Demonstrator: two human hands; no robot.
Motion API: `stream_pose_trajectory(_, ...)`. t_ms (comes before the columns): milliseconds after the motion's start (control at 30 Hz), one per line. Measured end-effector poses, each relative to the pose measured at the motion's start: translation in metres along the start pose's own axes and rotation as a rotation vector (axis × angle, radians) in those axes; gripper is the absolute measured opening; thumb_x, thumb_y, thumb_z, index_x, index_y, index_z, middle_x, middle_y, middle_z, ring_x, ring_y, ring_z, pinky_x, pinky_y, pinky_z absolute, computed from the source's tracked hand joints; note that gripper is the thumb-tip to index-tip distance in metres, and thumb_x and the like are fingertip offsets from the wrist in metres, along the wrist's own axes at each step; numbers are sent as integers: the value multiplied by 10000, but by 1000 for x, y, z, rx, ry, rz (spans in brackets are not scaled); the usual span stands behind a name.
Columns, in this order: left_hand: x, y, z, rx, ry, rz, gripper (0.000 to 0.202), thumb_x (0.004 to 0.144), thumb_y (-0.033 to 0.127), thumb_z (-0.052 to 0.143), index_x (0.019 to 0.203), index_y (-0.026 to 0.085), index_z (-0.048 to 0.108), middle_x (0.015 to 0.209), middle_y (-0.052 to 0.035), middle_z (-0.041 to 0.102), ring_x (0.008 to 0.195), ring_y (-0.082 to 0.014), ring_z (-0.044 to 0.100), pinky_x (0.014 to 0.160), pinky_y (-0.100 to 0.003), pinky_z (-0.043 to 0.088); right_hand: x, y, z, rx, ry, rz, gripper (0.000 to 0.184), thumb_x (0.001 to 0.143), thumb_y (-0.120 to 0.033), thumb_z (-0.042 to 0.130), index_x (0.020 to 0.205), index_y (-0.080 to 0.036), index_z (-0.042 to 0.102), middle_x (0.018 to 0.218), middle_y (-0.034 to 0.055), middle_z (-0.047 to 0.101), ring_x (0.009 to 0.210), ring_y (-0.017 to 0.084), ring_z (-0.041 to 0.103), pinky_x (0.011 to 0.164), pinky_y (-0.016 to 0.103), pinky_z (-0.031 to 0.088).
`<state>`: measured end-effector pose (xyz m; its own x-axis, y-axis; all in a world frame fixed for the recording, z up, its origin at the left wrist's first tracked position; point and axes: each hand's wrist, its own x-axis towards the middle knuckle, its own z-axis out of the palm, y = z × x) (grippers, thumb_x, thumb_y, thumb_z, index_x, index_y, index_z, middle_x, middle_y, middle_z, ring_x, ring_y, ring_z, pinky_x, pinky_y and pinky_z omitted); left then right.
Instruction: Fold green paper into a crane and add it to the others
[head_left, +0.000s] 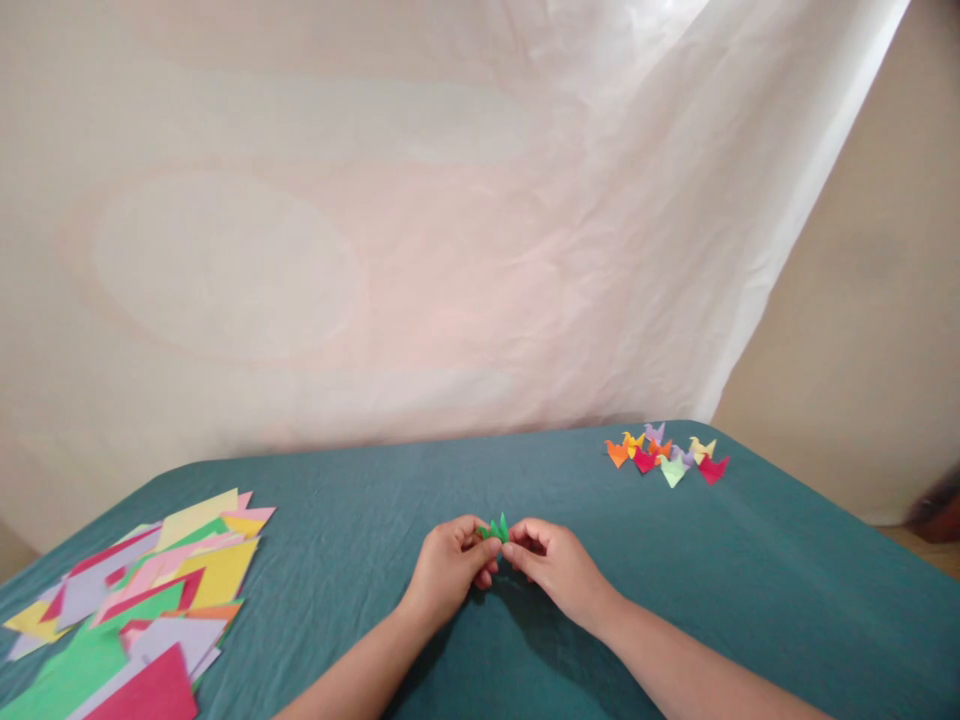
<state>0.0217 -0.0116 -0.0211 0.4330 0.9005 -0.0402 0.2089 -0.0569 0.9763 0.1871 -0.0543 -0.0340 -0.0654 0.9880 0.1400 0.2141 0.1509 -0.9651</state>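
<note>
A small green folded-paper bird (498, 529) is pinched between both hands above the middle of the cloth. My left hand (454, 560) grips its left side with thumb and fingers closed. On the other side, my right hand (553, 562) holds it between thumb and forefinger. Pointed green tips stick up over the fingertips, while the lower part of the paper is hidden behind the thumbs.
Loose coloured paper sheets (161, 570) lie in an overlapping heap at the left. Several finished paper birds (673, 471) in orange, red, yellow, lilac and pale green are grouped at the far right. A dark green cloth (360, 520) covers the table, and a pale sheet (450, 250) hangs behind it.
</note>
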Motion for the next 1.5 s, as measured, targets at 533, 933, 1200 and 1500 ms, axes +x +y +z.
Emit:
stream_pose_trajectory(533,-6,9,3,150,-13,40,182,751,339,532,667,178,524,579,23,578,484,-121,541,489,-222,415,-5,-15,1,-195,94,-68,200,818,-281,559,646,-178,558,581,-31,506,567,123,451,546,224,347)
stream_pose_trajectory(933,-8,16,-6,430,61,172,122,738,228,572,627,183,593,587,20,583,609,-151,539,581,-234,357,-3,-9,-4,-299,90,-182,62,821,-237,613,853,-203,653,766,-6,616,684,142,547,630,235,391)
stream_pose_trajectory(1200,-8,8,-4,441,96,293,272,729,169,614,996,219,594,895,7,627,754,-148,564,679,-235,418,-2,-5,-3,-381,151,-196,71,824,-175,597,788,-205,650,735,-16,599,685,139,551,638,237,388)
stream_pose_trajectory(1500,-8,6,-5,542,29,367,109,773,139,566,823,210,632,786,11,603,744,-144,562,700,-234,415,-2,0,-3,-430,154,-164,71,786,-135,624,773,-205,628,705,-35,565,655,129,537,619,225,382)
